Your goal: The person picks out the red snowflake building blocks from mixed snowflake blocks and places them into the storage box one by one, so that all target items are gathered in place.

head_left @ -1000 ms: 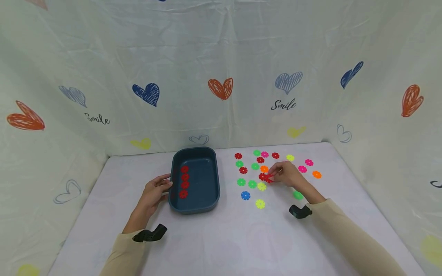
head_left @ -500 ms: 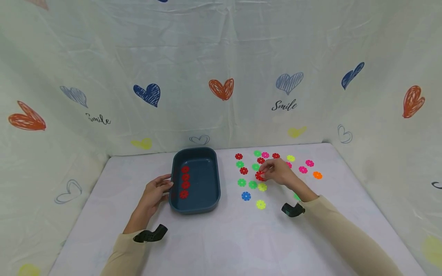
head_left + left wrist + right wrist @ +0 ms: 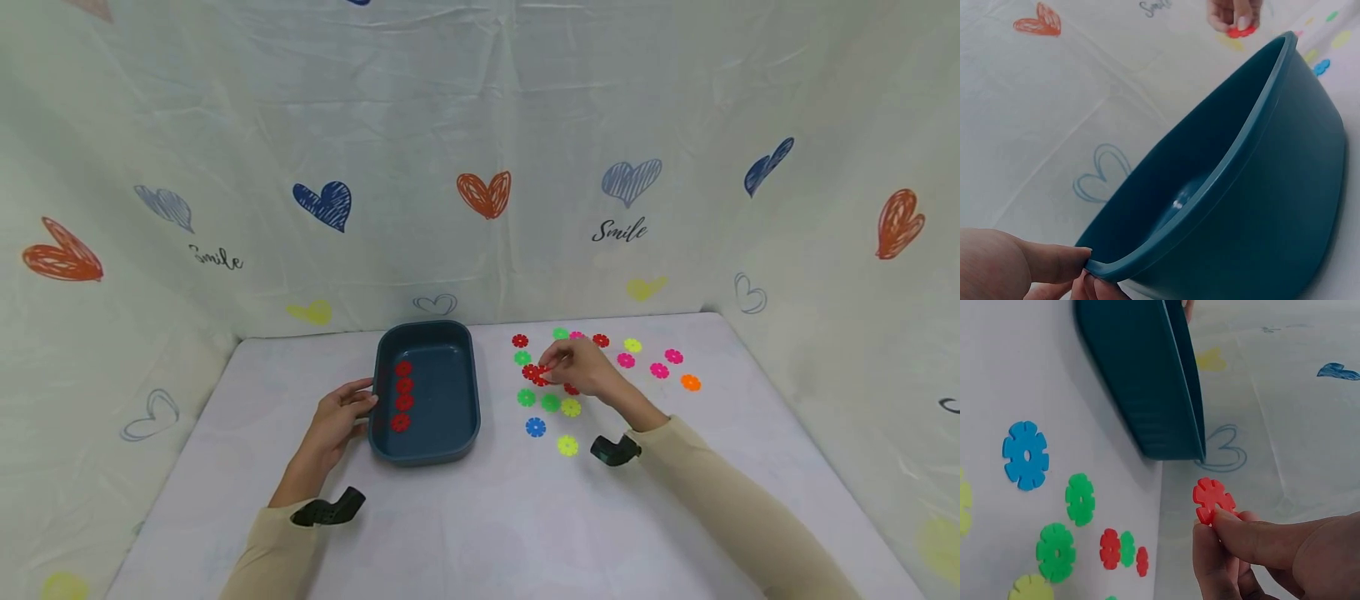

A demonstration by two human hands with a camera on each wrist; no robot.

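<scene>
My left hand (image 3: pixel 337 423) holds the left rim of a dark teal tray (image 3: pixel 446 417), thumb on top and fingers beneath, as the left wrist view shows. Inside, several red snowflake discs (image 3: pixel 404 385) lie in a row along the left side. In the right wrist view, my right hand (image 3: pixel 1266 550) pinches a red snowflake disc (image 3: pixel 1211 494) between thumb and fingers. It hovers over the scattered discs, right of the tray. Below it lie a red disc (image 3: pixel 1110 549) and green discs (image 3: pixel 1056 552). My right hand partly covers another red disc (image 3: pixel 572 389).
Flat snowflake discs spread right of the tray: a blue one (image 3: pixel 536 427), yellow ones (image 3: pixel 567 445), pink ones (image 3: pixel 659 370) and an orange one (image 3: pixel 691 382). A white cloth backdrop (image 3: pixel 540 250) with printed hearts rises behind the white tabletop (image 3: pixel 480 533).
My right hand has moved left toward the tray, carrying the red disc. Discs it covered on the right are now visible. My left hand and the tray have stayed in place.
</scene>
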